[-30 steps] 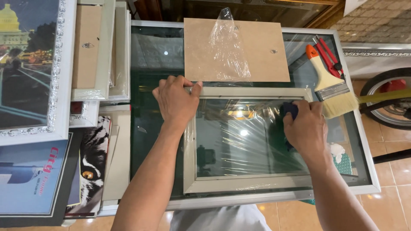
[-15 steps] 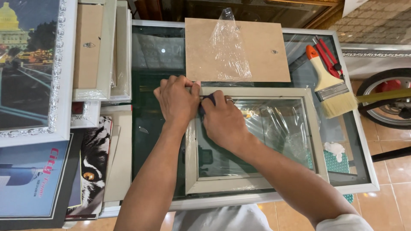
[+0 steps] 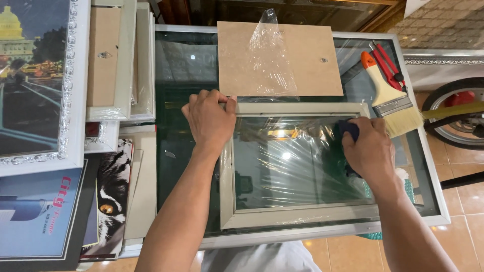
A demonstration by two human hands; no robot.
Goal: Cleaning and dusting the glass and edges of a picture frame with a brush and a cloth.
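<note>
Frame (image 3: pixel 297 166) lies flat on the glass table (image 3: pixel 171 151), dead centre of view, long side running 9 to 3 o'clock, crinkled clear film over its pane. Left hand (image 3: pixel 209 121) sits on the frame's corner at 10 o'clock, fingers together and curled down over the outer edge, thumb along the top rail, pinning it. Right hand (image 3: pixel 370 151) is at the frame's 2 o'clock corner, fingers closed on a dark blue cloth (image 3: pixel 349 128) pressed onto the pane just inside the right rail; only the cloth's top end shows past the knuckles. Backing board (image 3: pixel 280 58), brown, lies at 12 o'clock just beyond the frame, a loose sheet of wrap (image 3: pixel 269 55) crumpled on top of it. Brush (image 3: pixel 390 98) with orange handle tip lies at 2 o'clock, bristles near the right hand but apart from it; red tool (image 3: pixel 387 63) just beside its handle. At 9 o'clock, a stack of pale frames (image 3: pixel 118 60) face down, framed city picture (image 3: pixel 35 80) and a tiger print (image 3: pixel 108 196) below. Wheel (image 3: pixel 454 116) at 3 o'clock, off the table.
</note>
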